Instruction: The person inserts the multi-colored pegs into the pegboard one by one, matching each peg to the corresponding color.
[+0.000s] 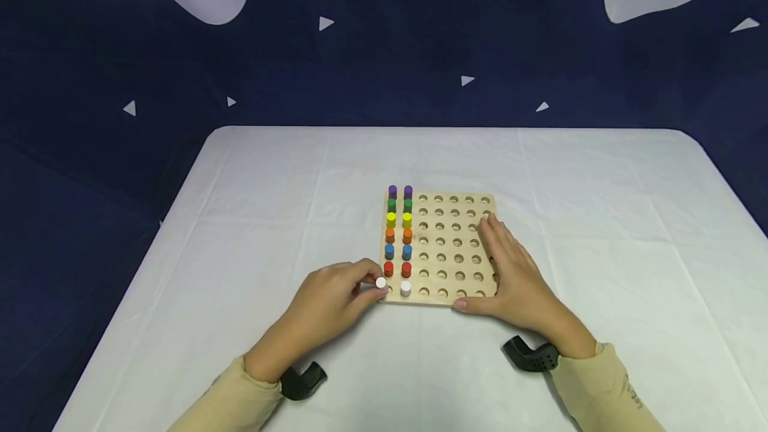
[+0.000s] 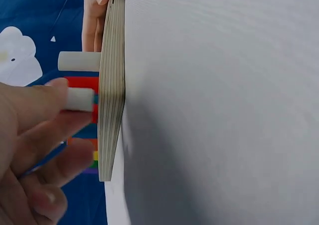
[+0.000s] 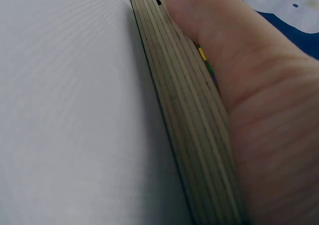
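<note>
My left hand (image 1: 336, 295) pinches a white peg (image 1: 381, 283) between thumb and fingers at the front left corner of a wooden pegboard (image 1: 432, 234). In the left wrist view, the end of this white peg (image 2: 79, 99) is just short of the board's face. Two columns of pegs stand upright at the board's left side: purple, green, yellow, orange, blue and red pairs, then one white peg (image 1: 405, 289) in the front row. My right hand (image 1: 521, 279) rests on the board's right side, fingers along the right edge, thumb (image 3: 199, 15) at the front edge.
The board lies on a white-covered table (image 1: 270, 219). Its columns to the right show bare holes, some hidden under the right hand. Black wrist straps (image 1: 303, 381) sit on both wrists. A dark blue backdrop (image 1: 384, 65) hangs behind the table.
</note>
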`<action>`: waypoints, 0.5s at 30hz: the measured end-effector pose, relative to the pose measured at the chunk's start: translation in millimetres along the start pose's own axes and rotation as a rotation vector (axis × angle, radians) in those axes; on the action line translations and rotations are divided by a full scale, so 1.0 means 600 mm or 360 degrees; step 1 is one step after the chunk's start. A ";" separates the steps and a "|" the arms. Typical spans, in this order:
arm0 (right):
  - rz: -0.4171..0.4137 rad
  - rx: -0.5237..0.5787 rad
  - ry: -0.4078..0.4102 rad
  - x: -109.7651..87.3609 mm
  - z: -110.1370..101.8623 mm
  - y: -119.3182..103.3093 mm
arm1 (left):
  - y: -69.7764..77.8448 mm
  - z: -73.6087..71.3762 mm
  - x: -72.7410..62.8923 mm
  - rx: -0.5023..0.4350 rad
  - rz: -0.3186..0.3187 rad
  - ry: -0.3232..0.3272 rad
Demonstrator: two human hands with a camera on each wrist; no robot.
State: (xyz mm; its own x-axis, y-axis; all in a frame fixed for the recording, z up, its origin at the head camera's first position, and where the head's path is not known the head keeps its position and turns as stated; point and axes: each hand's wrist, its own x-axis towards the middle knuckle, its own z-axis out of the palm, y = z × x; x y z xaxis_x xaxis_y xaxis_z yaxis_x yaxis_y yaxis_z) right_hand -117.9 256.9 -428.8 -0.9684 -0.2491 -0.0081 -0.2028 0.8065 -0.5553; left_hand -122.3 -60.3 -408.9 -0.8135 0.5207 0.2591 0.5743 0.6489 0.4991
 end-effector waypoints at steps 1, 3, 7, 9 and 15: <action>0.0002 -0.0001 -0.0001 0.000 0.000 0.000 | 0.000 0.001 0.001 0.0015 0.0003 0.0001; 0.0005 0.0000 0.0000 0.000 0.001 0.000 | 0.001 0.002 0.003 0.0035 -0.0004 -0.0003; 0.0009 -0.0005 -0.0001 0.000 0.001 0.002 | 0.002 0.005 0.005 0.0049 -0.0036 -0.0003; 0.0009 -0.0008 -0.0002 0.001 0.001 0.002 | 0.002 0.006 0.006 0.0044 -0.0045 0.0005; 0.0006 0.0003 -0.0003 0.001 0.000 0.001 | 0.003 0.012 0.007 -0.0015 -0.0051 0.0001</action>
State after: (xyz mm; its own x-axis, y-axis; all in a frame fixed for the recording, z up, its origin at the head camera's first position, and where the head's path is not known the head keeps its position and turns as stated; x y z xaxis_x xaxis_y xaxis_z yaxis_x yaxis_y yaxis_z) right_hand -118.3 257.1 -429.3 -0.9690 -0.2468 -0.0116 -0.1987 0.8065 -0.5569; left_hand -124.1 -52.9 -413.0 -0.8315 0.4995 0.2434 0.5471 0.6600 0.5149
